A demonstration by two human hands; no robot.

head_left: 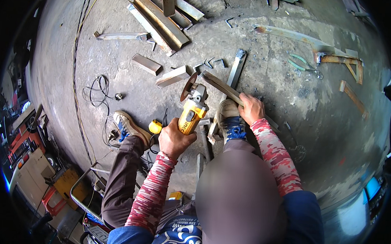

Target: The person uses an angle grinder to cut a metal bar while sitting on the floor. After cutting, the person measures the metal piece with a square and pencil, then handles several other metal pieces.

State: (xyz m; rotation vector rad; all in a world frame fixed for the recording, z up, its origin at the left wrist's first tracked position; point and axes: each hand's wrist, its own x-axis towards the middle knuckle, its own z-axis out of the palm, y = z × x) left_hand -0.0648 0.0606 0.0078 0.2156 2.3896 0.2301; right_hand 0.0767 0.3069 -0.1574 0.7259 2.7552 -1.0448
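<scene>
Head: left hand (pixel 176 139) wrapped round grinder (pixel 191 115); right hand (pixel 251 109), apart from it, clamped on bar (pixel 222 86) near shoe (pixel 228 114). Disc (pixel 188 87) just beside bar's far end; can't tell if touching. Looks like cutting or grinding; next move calls for steady bar, controlled disc.

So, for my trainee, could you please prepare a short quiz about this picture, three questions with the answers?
1. Which hand grips the yellow angle grinder?
2. True or false: the green-handled pliers lie to the left of the yellow angle grinder.
3. Fill in the blank: the right hand holds a ____.

Key:
1. The left hand.
2. False; they lie to its right.
3. metal bar
</scene>
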